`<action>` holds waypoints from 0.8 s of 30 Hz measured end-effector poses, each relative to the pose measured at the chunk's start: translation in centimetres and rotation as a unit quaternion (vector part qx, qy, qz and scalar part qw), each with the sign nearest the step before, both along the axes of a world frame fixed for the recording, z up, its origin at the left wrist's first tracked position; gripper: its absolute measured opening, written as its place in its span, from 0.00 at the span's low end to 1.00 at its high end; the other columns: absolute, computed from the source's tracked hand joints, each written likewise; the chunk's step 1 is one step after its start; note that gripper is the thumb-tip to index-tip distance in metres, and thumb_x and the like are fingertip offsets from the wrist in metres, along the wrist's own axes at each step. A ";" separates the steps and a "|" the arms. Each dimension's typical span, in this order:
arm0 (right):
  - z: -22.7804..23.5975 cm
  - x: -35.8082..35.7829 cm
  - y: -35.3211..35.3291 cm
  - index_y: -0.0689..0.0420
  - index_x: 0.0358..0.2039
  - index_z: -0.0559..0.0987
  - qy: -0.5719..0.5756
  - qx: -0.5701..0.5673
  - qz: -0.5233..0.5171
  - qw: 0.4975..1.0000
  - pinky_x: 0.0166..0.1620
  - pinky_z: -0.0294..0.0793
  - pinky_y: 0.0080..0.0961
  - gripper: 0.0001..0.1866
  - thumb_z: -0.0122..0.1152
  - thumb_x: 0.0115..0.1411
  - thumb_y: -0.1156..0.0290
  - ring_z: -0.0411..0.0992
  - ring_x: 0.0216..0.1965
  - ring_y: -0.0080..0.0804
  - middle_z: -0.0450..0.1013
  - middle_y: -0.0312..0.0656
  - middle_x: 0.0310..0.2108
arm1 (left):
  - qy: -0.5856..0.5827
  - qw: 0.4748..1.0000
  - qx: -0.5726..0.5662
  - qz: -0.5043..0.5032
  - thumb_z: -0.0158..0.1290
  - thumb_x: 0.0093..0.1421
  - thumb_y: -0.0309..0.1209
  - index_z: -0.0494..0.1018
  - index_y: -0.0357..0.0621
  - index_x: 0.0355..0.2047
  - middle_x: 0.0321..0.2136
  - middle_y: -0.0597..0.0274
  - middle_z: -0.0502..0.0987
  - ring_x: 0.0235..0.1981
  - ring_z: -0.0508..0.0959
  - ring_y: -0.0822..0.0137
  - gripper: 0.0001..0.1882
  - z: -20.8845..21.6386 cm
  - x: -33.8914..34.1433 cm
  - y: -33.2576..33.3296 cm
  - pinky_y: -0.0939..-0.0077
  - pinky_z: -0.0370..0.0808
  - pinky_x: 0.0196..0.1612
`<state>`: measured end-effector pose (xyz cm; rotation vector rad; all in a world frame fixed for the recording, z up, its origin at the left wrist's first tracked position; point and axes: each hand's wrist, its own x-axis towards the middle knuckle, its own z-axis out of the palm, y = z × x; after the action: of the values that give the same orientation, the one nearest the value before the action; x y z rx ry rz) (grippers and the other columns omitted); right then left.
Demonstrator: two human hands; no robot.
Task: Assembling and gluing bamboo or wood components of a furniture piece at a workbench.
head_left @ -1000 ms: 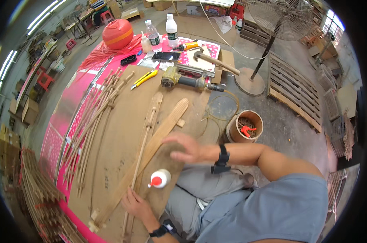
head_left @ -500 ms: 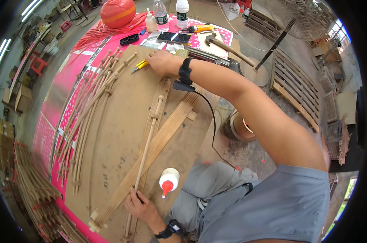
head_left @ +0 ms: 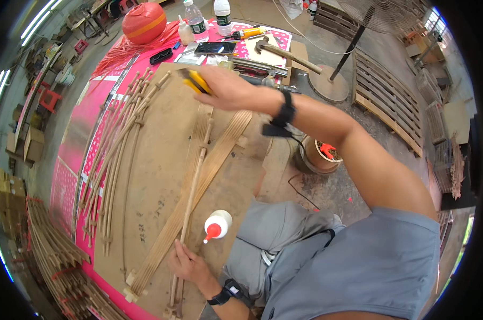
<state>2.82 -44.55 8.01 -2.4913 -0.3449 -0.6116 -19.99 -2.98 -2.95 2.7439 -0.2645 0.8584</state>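
My right hand (head_left: 222, 88) is closed around a yellow-and-black utility knife (head_left: 196, 81), raised over the far part of the board. Below, a thin turned wooden rod (head_left: 194, 181) with a ringed, knobbed far end lies lengthwise. My left hand (head_left: 189, 266) pinches its near part between thumb and fingers. Grooved wooden strips (head_left: 169, 234) run slantwise under the rod, and a second grooved piece (head_left: 200, 121) lies below its far end. A white glue bottle (head_left: 218, 223) with a red nozzle stands just right of the rod.
Several similar rods (head_left: 110, 160) are piled at the left of the brown board (head_left: 150, 133). Far back are a hammer (head_left: 289, 55), a phone (head_left: 216, 48), bottles (head_left: 222, 16) and a red twine ball (head_left: 144, 24). A bucket (head_left: 318, 154) stands at the right.
My right hand has picked up the yellow knife from the board and moved toward the rod with it. My left hand still grips the rod.
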 end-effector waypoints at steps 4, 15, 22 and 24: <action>-3.3 -13.5 -0.4 0.58 0.49 0.72 0.227 0.284 0.106 0.926 0.49 0.75 0.32 0.17 0.65 0.71 0.61 0.73 0.45 0.29 0.74 0.40 0.42 | 0.024 0.999 0.009 -0.036 0.58 0.69 0.26 0.81 0.42 0.51 0.35 0.54 0.77 0.35 0.76 0.49 0.12 -0.2 -0.5 -0.2 0.54 0.73 0.38; -8.1 -26.3 2.8 0.57 0.48 0.70 0.413 0.518 0.047 0.747 0.37 0.74 0.23 0.15 0.57 0.75 0.58 0.72 0.35 0.20 0.70 0.34 0.37 | 0.003 0.993 0.021 -0.112 0.57 0.70 0.27 0.81 0.44 0.55 0.36 0.52 0.75 0.35 0.75 0.51 0.14 -0.1 -0.6 0.0 0.56 0.73 0.37; -9.8 -26.0 3.5 0.57 0.48 0.67 0.419 0.564 0.060 0.709 0.35 0.77 0.26 0.10 0.54 0.75 0.65 0.77 0.36 0.23 0.71 0.35 0.38 | 0.033 0.992 0.014 -0.119 0.58 0.69 0.27 0.80 0.48 0.57 0.34 0.56 0.75 0.34 0.74 0.52 0.17 -0.2 -0.4 -0.2 0.57 0.72 0.37; -10.8 -26.1 3.4 0.57 0.52 0.68 0.385 0.598 0.106 0.695 0.40 0.79 0.27 0.11 0.53 0.74 0.69 0.77 0.38 0.24 0.73 0.36 0.41 | 0.037 0.991 0.003 -0.127 0.58 0.69 0.27 0.80 0.49 0.58 0.34 0.56 0.74 0.34 0.74 0.52 0.17 -0.1 -0.2 -0.5 0.57 0.72 0.38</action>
<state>-23.24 -41.12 -2.79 -1.1807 0.1143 0.3227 -20.14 -3.46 -3.04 2.6635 -0.5872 0.6878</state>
